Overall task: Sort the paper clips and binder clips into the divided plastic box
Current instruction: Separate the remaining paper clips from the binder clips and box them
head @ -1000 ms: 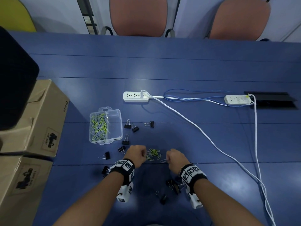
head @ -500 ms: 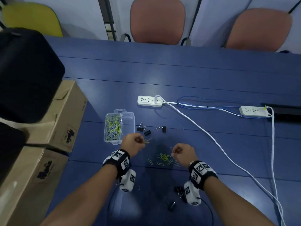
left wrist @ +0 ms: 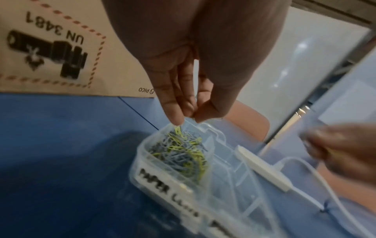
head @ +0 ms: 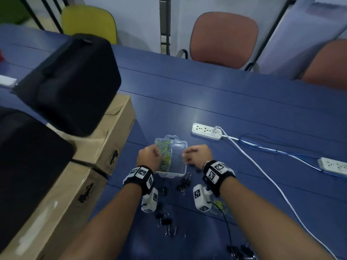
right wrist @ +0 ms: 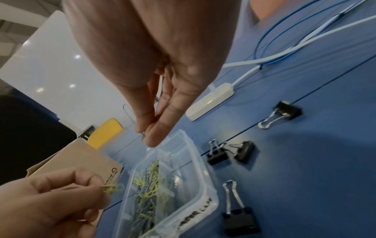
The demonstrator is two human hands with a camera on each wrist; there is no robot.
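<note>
A clear divided plastic box [head: 171, 175] stands on the blue table, its left compartment full of yellow and grey paper clips [left wrist: 179, 153]; the right compartment looks empty. My left hand [head: 150, 156] hovers over the left compartment and pinches yellow paper clips [right wrist: 111, 188] at its fingertips [left wrist: 177, 119]. My right hand [head: 195, 155] is over the box's right side and pinches a green paper clip [right wrist: 143, 136]. Black binder clips [head: 185, 182] lie just in front of the box, with more [right wrist: 217, 154] beside it. Loose paper clips [head: 219, 205] lie under my right forearm.
Cardboard boxes [head: 112, 132] topped by black bags [head: 71, 81] stand close on the left. A white power strip [head: 206, 131] and its cables [head: 262, 166] run behind and to the right. Further binder clips [head: 166, 222] lie near my forearms. Chairs stand beyond the far edge.
Both hands left the loose pile of paper clips and moved left and forward to above the box, each carrying clips. The head view swung left and closer.
</note>
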